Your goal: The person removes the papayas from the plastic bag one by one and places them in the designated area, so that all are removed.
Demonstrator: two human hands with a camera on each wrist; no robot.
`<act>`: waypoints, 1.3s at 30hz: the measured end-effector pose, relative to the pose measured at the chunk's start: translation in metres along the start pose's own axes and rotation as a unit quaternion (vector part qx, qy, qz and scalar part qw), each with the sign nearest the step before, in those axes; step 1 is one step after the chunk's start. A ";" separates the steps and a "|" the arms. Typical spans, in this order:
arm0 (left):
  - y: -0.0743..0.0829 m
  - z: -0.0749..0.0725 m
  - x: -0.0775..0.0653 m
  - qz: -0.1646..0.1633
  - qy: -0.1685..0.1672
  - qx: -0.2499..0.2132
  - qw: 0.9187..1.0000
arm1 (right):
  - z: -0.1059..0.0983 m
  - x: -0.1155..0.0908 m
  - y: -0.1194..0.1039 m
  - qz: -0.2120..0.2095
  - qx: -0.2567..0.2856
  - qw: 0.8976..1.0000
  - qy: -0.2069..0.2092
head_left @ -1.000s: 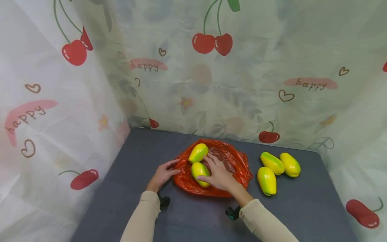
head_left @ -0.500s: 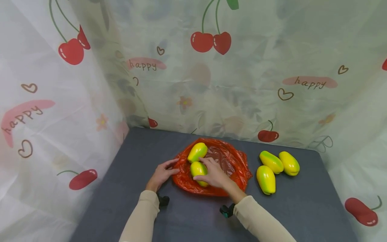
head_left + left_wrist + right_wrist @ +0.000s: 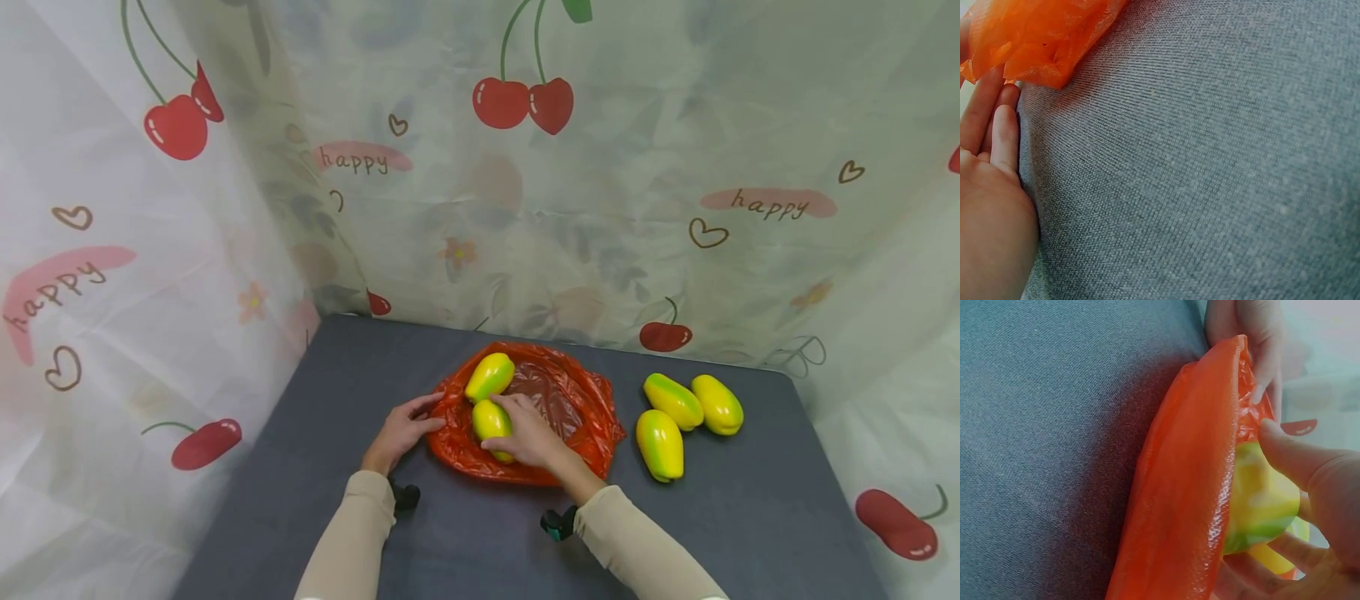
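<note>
grey table (image 3: 480, 542) bears red plastic bag (image 3: 555, 397), mouth up. left hand (image 3: 399, 433) at bag's left rim; pinch or mere touch, cannot tell. right hand (image 3: 532, 432) pinches the nearer yellow-green fruit (image 3: 488, 421) inside, beside a farther fruit (image 3: 491, 377). tally: two in bag, three fruits (image 3: 678, 406) outside.

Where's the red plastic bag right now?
In the head view, the red plastic bag lies on the gray table, with the left hand at its left edge, three yellow-green fruits to its right.
</note>
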State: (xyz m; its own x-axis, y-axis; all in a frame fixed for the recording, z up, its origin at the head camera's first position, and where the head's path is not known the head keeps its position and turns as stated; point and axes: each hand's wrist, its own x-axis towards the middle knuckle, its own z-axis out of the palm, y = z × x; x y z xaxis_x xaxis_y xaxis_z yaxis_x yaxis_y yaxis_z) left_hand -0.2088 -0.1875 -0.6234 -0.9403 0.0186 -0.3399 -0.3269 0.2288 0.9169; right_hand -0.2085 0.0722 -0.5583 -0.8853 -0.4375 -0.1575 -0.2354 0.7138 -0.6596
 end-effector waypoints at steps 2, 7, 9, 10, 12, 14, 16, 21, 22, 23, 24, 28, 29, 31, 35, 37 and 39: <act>0.000 0.000 0.000 0.003 0.000 0.002 1.000 | 0.001 0.001 0.001 -0.001 -0.004 1.000 0.004; -0.001 0.000 0.001 0.002 0.000 0.003 1.000 | 0.002 0.001 0.003 -0.008 -0.005 1.000 0.010; -0.001 0.000 0.001 0.000 -0.002 0.000 1.000 | 0.002 0.000 0.002 -0.008 -0.003 1.000 0.010; 0.000 0.001 0.001 -0.001 -0.002 -0.001 1.000 | 0.001 -0.001 0.002 -0.008 -0.002 1.000 0.010; 0.000 0.001 0.001 -0.002 -0.004 -0.003 1.000 | 0.001 -0.002 0.002 -0.007 0.000 1.000 0.011; 0.001 0.001 0.000 -0.005 -0.004 -0.003 1.000 | 0.001 -0.002 0.002 -0.006 0.002 1.000 0.013; 0.002 0.002 -0.001 -0.005 -0.003 -0.002 1.000 | 0.001 -0.003 0.002 -0.008 0.002 1.000 0.015; 0.003 0.002 -0.002 -0.007 0.002 0.004 1.000 | 0.000 -0.004 0.002 -0.014 0.003 1.000 0.013; 0.003 0.002 -0.002 -0.007 0.003 0.006 1.000 | -0.001 -0.005 0.002 -0.015 0.004 1.000 0.013; 0.003 0.002 -0.002 -0.007 0.004 0.007 1.000 | -0.001 -0.006 0.002 -0.016 0.004 1.000 0.013; 0.003 0.002 -0.002 -0.008 0.005 0.007 1.000 | -0.002 -0.006 0.001 -0.016 0.004 1.000 0.013; 0.003 0.002 -0.003 -0.007 0.008 0.006 1.000 | -0.004 -0.010 -0.002 -0.018 0.001 1.000 0.017; 0.004 0.002 -0.004 -0.007 0.008 0.006 1.000 | -0.006 -0.011 -0.003 -0.018 -0.002 1.000 0.020; 0.004 0.002 -0.004 -0.007 0.008 0.004 1.000 | -0.008 -0.012 -0.004 -0.020 -0.005 0.999 0.025; 0.005 0.003 -0.004 -0.006 0.007 0.000 1.000 | -0.014 -0.016 -0.008 -0.023 -0.009 0.999 0.040; 0.004 0.003 -0.004 -0.005 0.007 -0.002 1.000 | -0.017 -0.019 -0.009 -0.023 -0.009 0.999 0.046; 0.004 0.003 -0.004 -0.007 0.008 -0.003 1.000 | -0.021 -0.021 -0.011 -0.022 -0.010 0.998 0.054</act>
State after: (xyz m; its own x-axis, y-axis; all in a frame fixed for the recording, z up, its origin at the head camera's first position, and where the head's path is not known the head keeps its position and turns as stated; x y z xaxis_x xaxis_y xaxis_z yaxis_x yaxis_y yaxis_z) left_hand -0.2060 -0.1833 -0.6188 -0.9367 -0.0006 -0.3501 -0.3414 0.2235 0.9130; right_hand -0.1953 0.0854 -0.5328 -0.9122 -0.4070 -0.0479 -0.2815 0.7071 -0.6487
